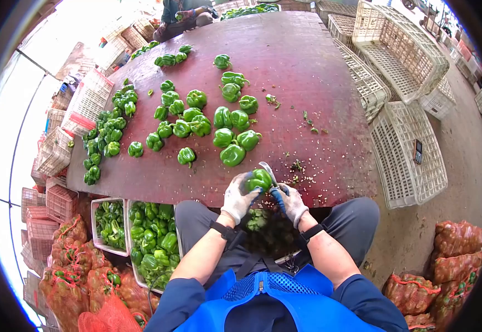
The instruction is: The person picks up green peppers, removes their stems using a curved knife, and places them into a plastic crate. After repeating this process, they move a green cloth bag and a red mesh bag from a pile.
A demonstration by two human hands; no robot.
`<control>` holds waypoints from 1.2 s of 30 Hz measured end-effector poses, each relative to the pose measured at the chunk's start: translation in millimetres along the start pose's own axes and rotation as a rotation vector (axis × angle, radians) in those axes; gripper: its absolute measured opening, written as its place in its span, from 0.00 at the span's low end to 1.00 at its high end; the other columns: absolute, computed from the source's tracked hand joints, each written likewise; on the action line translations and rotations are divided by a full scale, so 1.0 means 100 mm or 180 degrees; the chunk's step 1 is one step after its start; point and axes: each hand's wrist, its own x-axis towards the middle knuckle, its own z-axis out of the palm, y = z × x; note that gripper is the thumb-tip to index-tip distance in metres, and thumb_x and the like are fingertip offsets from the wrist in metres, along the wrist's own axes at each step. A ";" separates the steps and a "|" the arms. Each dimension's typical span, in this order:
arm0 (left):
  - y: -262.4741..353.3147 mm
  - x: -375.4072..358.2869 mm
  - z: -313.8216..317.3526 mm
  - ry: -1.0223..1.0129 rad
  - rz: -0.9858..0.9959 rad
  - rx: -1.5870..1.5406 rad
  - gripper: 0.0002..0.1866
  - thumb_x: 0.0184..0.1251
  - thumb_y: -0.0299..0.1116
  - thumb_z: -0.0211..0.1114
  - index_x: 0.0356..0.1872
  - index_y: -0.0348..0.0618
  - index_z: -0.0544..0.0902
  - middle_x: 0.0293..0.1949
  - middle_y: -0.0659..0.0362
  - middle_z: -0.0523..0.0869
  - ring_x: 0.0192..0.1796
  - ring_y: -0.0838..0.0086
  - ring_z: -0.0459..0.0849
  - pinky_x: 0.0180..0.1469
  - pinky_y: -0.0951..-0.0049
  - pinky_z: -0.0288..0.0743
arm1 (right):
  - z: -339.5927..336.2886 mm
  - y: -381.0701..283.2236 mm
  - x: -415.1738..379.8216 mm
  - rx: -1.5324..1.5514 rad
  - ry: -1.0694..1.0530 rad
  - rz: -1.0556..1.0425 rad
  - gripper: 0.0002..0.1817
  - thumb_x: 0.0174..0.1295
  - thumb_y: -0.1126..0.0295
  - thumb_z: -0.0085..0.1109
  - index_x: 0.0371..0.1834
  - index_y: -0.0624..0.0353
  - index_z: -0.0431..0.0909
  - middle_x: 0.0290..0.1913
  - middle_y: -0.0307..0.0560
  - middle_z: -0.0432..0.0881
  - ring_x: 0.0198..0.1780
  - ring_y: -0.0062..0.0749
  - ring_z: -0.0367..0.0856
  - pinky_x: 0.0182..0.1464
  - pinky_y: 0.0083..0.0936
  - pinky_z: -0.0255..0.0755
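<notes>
Near the front edge of the red table (307, 66), my gloved left hand (236, 198) is closed around a green bell pepper (259, 180). A knife (269, 172) with a curved metal blade is gripped in my gloved right hand (289, 203), its blade against the pepper's right side. The knife's handle is mostly hidden by my fingers. Just beyond my hands lies a cluster of bell peppers (233, 155). White seeds and green scraps (297, 166) are scattered to the right of the knife. Below my hands, between my knees, is a dark space with green trimmings (257, 219).
Crates of peppers (153, 235) stand by my left leg. Red mesh sacks (99, 282) lie at the lower left, others (411, 293) at the lower right. Plastic crates (410, 149) line the right side, one with a phone (418, 151). Another person (182, 19) sits across the table.
</notes>
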 end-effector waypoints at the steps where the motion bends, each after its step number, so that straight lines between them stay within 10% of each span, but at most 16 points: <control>1: 0.00 -0.01 0.04 0.0087 -0.0294 -0.0188 0.24 0.53 0.30 0.78 0.52 0.37 0.82 0.59 0.51 0.81 0.60 0.61 0.82 0.61 0.66 0.77 | 0.00 0.02 0.01 -0.0321 0.0033 -0.0114 0.18 0.70 0.58 0.59 0.53 0.59 0.82 0.38 0.44 0.87 0.34 0.23 0.81 0.36 0.29 0.77; 8: -0.04 -0.01 0.19 0.0198 -0.0264 -0.0283 0.33 0.46 0.34 0.83 0.54 0.37 0.79 0.58 0.49 0.80 0.58 0.60 0.82 0.60 0.64 0.77 | -0.14 0.15 -0.02 -0.0906 0.0325 -0.1400 0.18 0.72 0.55 0.55 0.49 0.60 0.83 0.40 0.57 0.86 0.42 0.50 0.85 0.46 0.37 0.76; 22: -0.01 -0.02 0.26 0.0059 0.0569 0.0396 0.33 0.33 0.24 0.80 0.50 0.44 0.82 0.58 0.50 0.79 0.60 0.54 0.79 0.61 0.61 0.77 | -0.17 0.04 0.00 -0.2022 0.0179 -0.0793 0.18 0.74 0.55 0.48 0.41 0.60 0.79 0.39 0.64 0.84 0.46 0.65 0.81 0.46 0.53 0.74; 33: -0.21 0.10 0.22 0.0285 -0.0400 -0.0976 0.26 0.41 0.16 0.79 0.46 0.36 0.81 0.47 0.55 0.85 0.49 0.71 0.84 0.53 0.69 0.81 | -0.50 -0.04 -0.50 -0.2308 -0.0231 -0.0400 0.20 0.69 0.53 0.55 0.35 0.60 0.82 0.33 0.60 0.84 0.42 0.59 0.83 0.42 0.47 0.74; 36: -0.13 0.14 0.11 0.0163 -0.1049 -0.1573 0.26 0.45 0.11 0.75 0.49 0.36 0.79 0.46 0.54 0.84 0.43 0.72 0.84 0.49 0.68 0.83 | -0.60 -0.24 -0.64 -0.1440 -0.0182 0.0143 0.21 0.65 0.50 0.63 0.36 0.60 0.83 0.24 0.46 0.81 0.29 0.34 0.81 0.34 0.35 0.73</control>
